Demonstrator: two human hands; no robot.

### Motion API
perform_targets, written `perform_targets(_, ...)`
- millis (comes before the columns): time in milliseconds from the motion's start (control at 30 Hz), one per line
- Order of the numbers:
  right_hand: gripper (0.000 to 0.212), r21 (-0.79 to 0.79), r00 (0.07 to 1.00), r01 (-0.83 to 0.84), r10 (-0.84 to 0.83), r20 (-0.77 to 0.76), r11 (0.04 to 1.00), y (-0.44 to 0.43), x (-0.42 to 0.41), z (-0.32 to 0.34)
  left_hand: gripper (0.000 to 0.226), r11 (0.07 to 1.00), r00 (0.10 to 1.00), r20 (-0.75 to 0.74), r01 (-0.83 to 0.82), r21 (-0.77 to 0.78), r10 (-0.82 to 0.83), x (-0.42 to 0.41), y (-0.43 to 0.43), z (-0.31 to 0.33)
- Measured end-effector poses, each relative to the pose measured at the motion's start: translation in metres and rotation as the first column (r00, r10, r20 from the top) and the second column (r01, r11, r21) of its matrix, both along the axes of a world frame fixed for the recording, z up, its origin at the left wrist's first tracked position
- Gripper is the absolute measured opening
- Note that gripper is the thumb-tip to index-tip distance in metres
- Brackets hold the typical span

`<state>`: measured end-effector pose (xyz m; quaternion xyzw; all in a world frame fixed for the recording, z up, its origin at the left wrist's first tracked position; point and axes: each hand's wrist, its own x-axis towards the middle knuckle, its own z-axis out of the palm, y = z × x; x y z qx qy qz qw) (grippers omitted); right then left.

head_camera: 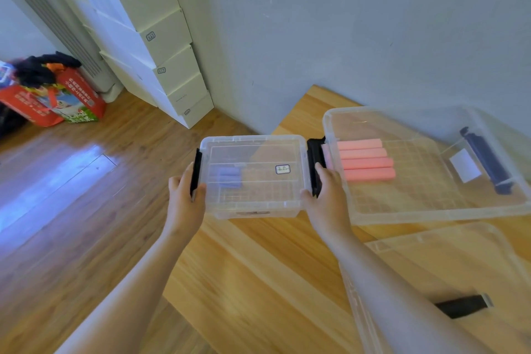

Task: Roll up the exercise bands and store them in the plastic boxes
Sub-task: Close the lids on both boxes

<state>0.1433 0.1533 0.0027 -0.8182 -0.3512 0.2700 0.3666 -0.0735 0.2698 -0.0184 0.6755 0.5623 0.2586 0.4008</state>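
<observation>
- Nearest me lies a clear plastic lid (416, 261).
- My left grip (185, 195) and right grip (324, 190) clamp the small clear plastic box (258, 152) by its black latches (315, 158).
- The purple rolled bands (230, 177) sit inside; I judge the box light, rigid and slippery.

Small clear plastic box (253, 211): transparent, smooth, lightly glossy, with a moulded grid base. Its black side latches (315, 164) are opaque matt plastic. Large clear plastic box (431, 217): same transparent, smooth finish. Pink rolled bands (365, 164) inside it look matt and rubbery. Purple rolled bands (230, 177) in the small box look matt too, though blurred through the lid. Light wooden table (258, 267): smooth, grained, satin sheen. Dark wood-pattern floor (57, 195): glossy, reflecting light. White cardboard cartons (163, 34): matt. Grey wall (344, 23): matt paint, scuffed.
</observation>
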Motion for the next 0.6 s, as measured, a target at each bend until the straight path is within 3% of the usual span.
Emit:
perform_targets(433,0.053,-0.018,0.990,-0.028,0.030,0.135,0.999,0.0108,-0.0021,-0.0025,0.049,1.000,0.996,-0.080,0.027,-0.009,-0.027,0.0016,-0.0028,0.0064)
perform_targets(600,0.053,-0.059,0.984,-0.122,0.128,0.120,0.991,0.0056,0.0040,0.0033,0.053,0.997,0.993,-0.118,0.020,-0.076,-0.029,0.0030,-0.0030,0.0031)
